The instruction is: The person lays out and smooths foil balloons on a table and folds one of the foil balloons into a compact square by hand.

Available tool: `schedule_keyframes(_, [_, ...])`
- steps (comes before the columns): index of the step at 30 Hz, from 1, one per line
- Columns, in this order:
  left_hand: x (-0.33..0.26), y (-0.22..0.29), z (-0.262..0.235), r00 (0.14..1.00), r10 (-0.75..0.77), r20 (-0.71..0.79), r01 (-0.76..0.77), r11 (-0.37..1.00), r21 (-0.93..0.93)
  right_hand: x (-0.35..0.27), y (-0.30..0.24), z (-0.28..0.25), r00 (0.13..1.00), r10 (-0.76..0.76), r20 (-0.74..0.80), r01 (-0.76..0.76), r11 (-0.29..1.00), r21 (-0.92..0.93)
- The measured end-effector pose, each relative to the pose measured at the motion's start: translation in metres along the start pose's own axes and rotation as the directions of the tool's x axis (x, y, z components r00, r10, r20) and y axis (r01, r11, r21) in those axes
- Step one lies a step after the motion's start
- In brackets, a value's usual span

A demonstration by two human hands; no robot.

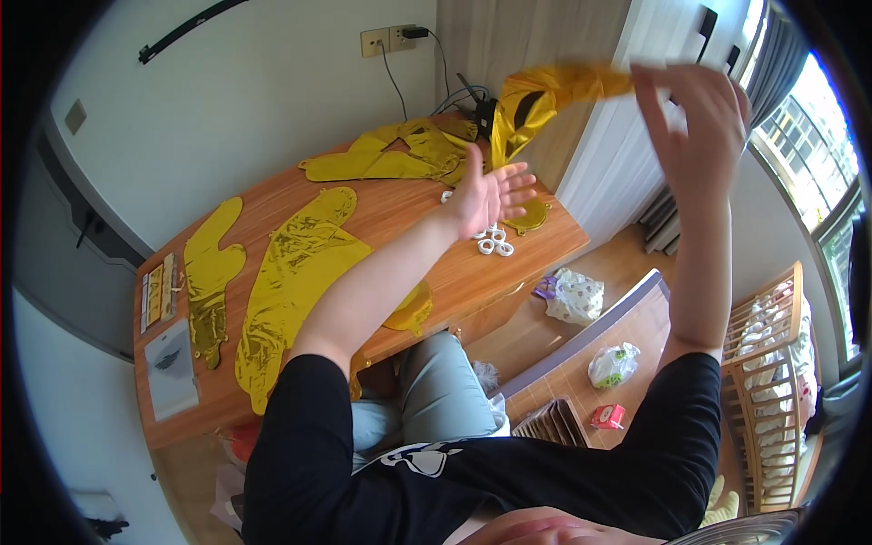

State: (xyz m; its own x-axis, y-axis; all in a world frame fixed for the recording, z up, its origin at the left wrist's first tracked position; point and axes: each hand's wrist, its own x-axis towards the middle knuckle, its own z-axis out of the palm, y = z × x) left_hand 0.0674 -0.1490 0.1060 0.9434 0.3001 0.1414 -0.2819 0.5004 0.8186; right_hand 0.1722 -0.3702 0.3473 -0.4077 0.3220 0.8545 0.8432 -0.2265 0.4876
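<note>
Across the wooden table (545,243), flat gold foil balloons (291,272), white rings (493,241).

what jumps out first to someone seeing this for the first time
The gold foil balloon held up in the air catches the eye first: the right hand pinches one end high at the upper right, while the open left hand sits just below its hanging end. Next are the flat gold foil shapes spread across the wooden table, with a crumpled gold heap at the far edge near the wall.
</note>
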Motion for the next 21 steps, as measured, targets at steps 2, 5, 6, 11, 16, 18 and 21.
schedule_keyframes(2, [-0.054,0.012,0.019,0.996,0.038,0.075,-0.023,0.981,-0.192,-0.02,-0.044,-0.059,0.994,-0.111,-0.004,0.111,0.992,0.061])
schedule_keyframes(5, [-0.133,0.037,0.035,0.987,0.052,0.15,0.018,0.903,-0.429,-0.07,-0.094,-0.12,0.917,-0.381,-0.115,0.394,0.83,0.395])
schedule_keyframes(6, [-0.144,0.038,0.039,0.979,0.003,0.203,0.096,0.873,-0.478,-0.071,-0.1,-0.121,0.789,-0.537,-0.298,0.609,0.618,0.497])
schedule_keyframes(11, [-0.224,0.003,0.062,0.905,-0.377,-0.197,0.364,0.926,-0.096,-0.124,-0.192,-0.116,0.75,-0.62,-0.231,0.322,0.038,0.946])
schedule_keyframes(16, [-0.314,-0.003,0.071,0.972,-0.217,-0.088,0.234,0.892,0.386,-0.216,-0.249,-0.085,0.685,-0.623,0.378,-0.716,-0.48,0.507])
schedule_keyframes(18, [-0.351,-0.01,0.067,0.987,-0.138,-0.077,0.157,0.891,0.426,-0.248,-0.273,-0.077,0.438,-0.64,0.631,-0.868,-0.483,0.113])
schedule_keyframes(21, [-0.386,-0.022,0.066,0.993,-0.1,-0.067,0.119,0.893,0.433,-0.275,-0.314,-0.064,0.431,-0.465,0.773,-0.662,-0.745,-0.079])
